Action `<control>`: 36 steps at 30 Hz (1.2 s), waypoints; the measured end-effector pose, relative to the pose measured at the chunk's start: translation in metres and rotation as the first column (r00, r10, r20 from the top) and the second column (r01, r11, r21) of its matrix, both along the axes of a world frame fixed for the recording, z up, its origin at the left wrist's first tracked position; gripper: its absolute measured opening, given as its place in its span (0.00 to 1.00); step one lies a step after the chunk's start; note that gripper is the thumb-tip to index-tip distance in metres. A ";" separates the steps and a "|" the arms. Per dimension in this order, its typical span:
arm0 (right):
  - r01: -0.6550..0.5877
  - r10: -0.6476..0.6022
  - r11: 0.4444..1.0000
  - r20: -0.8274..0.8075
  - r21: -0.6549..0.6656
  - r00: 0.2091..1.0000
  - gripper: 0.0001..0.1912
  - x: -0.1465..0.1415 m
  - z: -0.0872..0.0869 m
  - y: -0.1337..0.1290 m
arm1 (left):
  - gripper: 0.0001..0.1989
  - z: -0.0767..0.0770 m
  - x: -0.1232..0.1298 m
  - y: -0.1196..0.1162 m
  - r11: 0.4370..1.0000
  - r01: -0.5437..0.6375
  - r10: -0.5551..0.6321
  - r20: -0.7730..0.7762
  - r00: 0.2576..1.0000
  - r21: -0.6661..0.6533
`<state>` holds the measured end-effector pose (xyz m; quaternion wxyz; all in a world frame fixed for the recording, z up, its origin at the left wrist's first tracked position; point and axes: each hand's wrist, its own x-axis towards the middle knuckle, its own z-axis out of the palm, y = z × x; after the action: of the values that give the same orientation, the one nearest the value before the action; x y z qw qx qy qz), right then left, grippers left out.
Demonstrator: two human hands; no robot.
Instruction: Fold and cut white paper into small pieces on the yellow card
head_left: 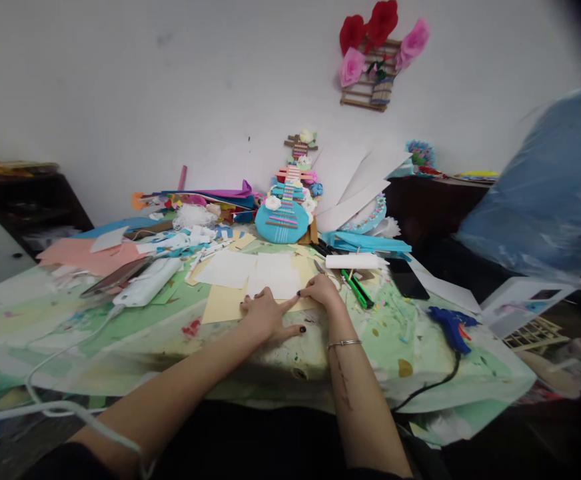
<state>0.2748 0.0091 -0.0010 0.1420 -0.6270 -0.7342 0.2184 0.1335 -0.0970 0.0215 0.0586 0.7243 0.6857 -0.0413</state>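
paper sheets (274, 275): on table (385, 350) | power strip (149, 283): left | glue gun (449, 328): right | guitar (281, 225): behind sheets

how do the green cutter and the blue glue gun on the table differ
The cutter is green and straight, while the glue gun is blue and bent like a pistol. The glue gun has a dark cord; the cutter shows none. The cutter lies nearer the right hand than the glue gun does. Both lie on the green-patterned tablecloth.
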 end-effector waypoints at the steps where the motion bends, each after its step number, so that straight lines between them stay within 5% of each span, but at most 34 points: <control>1: 0.002 -0.002 1.000 0.002 0.004 1.000 0.09 0.000 0.000 0.000 | 0.41 0.003 0.000 0.002 1.000 0.007 -0.007 0.003 1.000 -0.027; 6: 0.014 -0.014 1.000 0.021 0.014 1.000 0.09 0.000 0.000 0.000 | 0.44 0.002 -0.003 0.009 0.996 0.048 -0.051 -0.035 0.998 -0.069; 16: -0.004 -0.001 0.999 0.108 0.040 0.994 0.11 -0.004 0.000 -0.002 | 0.46 -0.029 -0.041 -0.022 0.963 0.103 -0.086 -0.078 0.993 0.250; 23: 0.096 -0.110 0.992 0.215 0.076 0.970 0.34 -0.026 -0.005 -0.019 | 0.43 -0.035 -0.048 -0.020 0.943 0.199 -0.207 0.002 0.978 0.265; 36: 0.145 -0.153 0.988 0.205 0.053 0.967 0.18 -0.018 -0.001 -0.019 | 0.36 -0.031 -0.108 -0.025 0.975 0.175 -0.193 0.129 0.973 0.135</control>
<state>0.2566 -0.0100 -0.0023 0.0918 -0.6971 -0.6997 0.1265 0.0259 -0.1222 -0.0097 0.0582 0.7882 0.6109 0.0474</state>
